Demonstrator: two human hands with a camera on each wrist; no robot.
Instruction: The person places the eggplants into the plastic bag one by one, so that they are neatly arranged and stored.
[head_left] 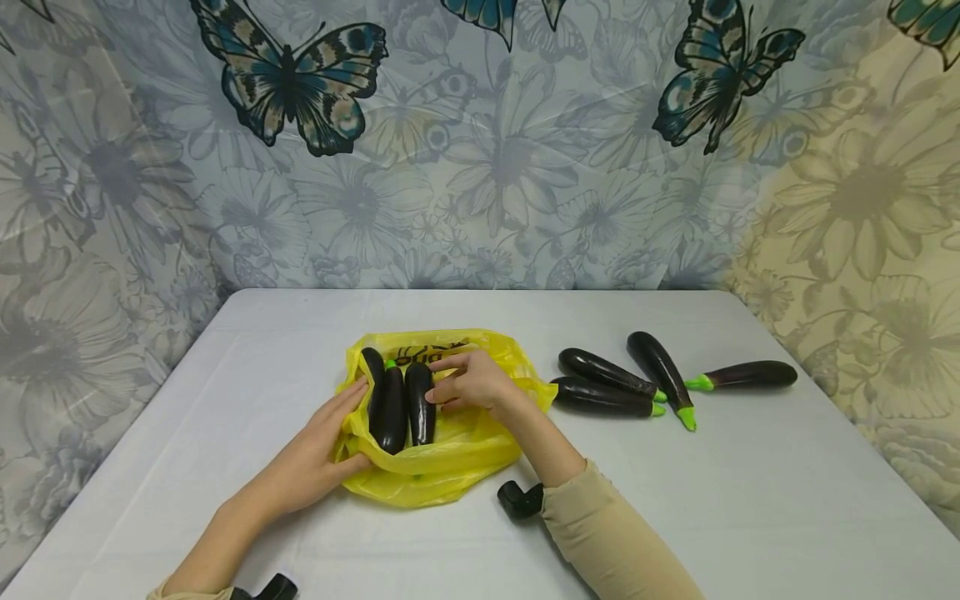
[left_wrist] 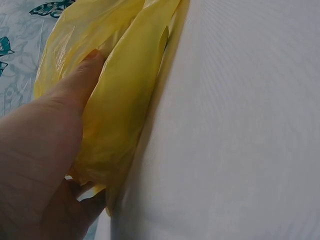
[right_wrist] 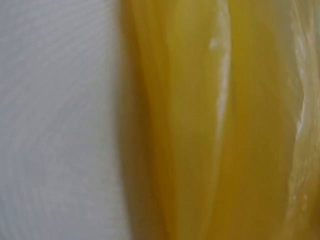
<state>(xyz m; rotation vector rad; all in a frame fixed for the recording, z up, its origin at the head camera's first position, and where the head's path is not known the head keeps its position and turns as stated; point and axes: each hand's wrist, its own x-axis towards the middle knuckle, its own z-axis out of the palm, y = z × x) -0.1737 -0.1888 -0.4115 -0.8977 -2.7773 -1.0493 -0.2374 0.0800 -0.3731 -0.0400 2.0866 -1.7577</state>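
An open yellow plastic bag (head_left: 442, 475) lies on the table with several dark eggplants in its mouth. My left hand (head_left: 318, 454) rests along the bag's left side, fingers and thumb spread wide at its edge. In the left wrist view, yellow plastic (left_wrist: 125, 100) falls between the thumb and the fingers. My right hand (head_left: 472, 382) reaches over the bag's right rim, its loosely bent fingertips right beside the rightmost eggplant (head_left: 421, 404) inside. Next to that one stands another eggplant (head_left: 392, 412), with a third (head_left: 372, 367) partly hidden at the left. Yellow plastic (right_wrist: 210, 125) fills much of the right wrist view.
Several eggplants with green stems lie right of the bag, among them one eggplant (head_left: 660, 367) angled toward the front and one (head_left: 750, 375) farthest right. The white-covered table (head_left: 765, 500) meets a butterfly-and-flower patterned backdrop (head_left: 510, 208). Black wrist devices (head_left: 517, 500) show near both sleeves.
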